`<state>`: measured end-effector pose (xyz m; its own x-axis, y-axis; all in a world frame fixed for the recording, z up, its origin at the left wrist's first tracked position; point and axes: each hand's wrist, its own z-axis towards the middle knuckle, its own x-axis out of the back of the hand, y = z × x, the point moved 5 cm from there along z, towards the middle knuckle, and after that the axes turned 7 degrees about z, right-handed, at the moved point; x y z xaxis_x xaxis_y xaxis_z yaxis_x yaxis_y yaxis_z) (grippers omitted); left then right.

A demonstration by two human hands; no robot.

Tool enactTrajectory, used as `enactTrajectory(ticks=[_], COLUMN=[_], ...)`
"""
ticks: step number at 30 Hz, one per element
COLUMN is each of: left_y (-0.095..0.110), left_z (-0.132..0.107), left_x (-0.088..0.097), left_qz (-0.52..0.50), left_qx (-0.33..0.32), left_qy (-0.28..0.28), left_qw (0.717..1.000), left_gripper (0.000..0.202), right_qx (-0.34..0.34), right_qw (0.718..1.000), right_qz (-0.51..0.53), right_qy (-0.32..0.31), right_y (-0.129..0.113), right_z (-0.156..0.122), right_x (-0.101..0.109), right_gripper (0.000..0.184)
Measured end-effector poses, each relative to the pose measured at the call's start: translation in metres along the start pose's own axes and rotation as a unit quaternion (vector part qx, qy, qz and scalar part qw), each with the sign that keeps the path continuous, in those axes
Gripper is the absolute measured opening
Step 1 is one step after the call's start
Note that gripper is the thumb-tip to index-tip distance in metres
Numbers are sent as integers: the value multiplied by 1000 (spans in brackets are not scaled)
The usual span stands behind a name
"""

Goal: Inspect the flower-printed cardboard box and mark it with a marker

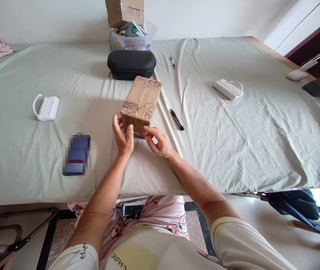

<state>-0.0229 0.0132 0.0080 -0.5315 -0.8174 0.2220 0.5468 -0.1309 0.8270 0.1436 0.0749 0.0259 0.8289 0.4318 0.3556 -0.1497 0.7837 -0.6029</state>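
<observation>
A small cardboard box (141, 98) sits on the cloth-covered table in front of me, its top and front marked with black scribbles. Down the middle of its top runs a lengthwise seam. My left hand (123, 137) grips the box's near left corner, fingers along the side and thumb against the front. At the near right corner, my right hand (158, 141) holds the lower front edge between thumb and fingers; its fingertips are partly hidden. Just right of the box lies a black marker (177, 120).
Behind the box are a black zip case (131, 64) and a plastic tub (151, 32) with another carton (126, 13) above it. White power banks lie left (48, 108) and right (227, 89). A blurred phone (77, 155) is near left; a pen (172, 62) lies farther back.
</observation>
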Motion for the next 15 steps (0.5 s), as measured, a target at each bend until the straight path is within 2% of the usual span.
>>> enactTrajectory(ticks=[3, 5, 6, 8, 10, 15], left_y=[6, 6, 5, 4, 3, 3], left_z=[-5, -7, -7, -7, -6, 1], left_x=[-4, -6, -6, -6, -5, 0], left_qz=[66, 91, 97, 103, 107, 114], left_qx=[-51, -62, -62, -56, -54, -77], left_qy=[-8, -11, -10, -10, -6, -7], left_qw=[996, 994, 993, 993, 993, 991], left_gripper=[104, 103, 102, 103, 106, 117], right_qx=[-74, -127, -152, -190, -194, -110], right_qw=[992, 980, 975, 973, 978, 993], right_qz=[-10, -9, -8, -2, 8, 38], right_qy=[102, 156, 160, 132, 79, -27], right_y=[13, 22, 26, 32, 33, 21], right_z=[-6, -8, -9, -7, -5, -4], right_x=[10, 18, 19, 17, 11, -9], right_gripper=[22, 26, 30, 37, 39, 30])
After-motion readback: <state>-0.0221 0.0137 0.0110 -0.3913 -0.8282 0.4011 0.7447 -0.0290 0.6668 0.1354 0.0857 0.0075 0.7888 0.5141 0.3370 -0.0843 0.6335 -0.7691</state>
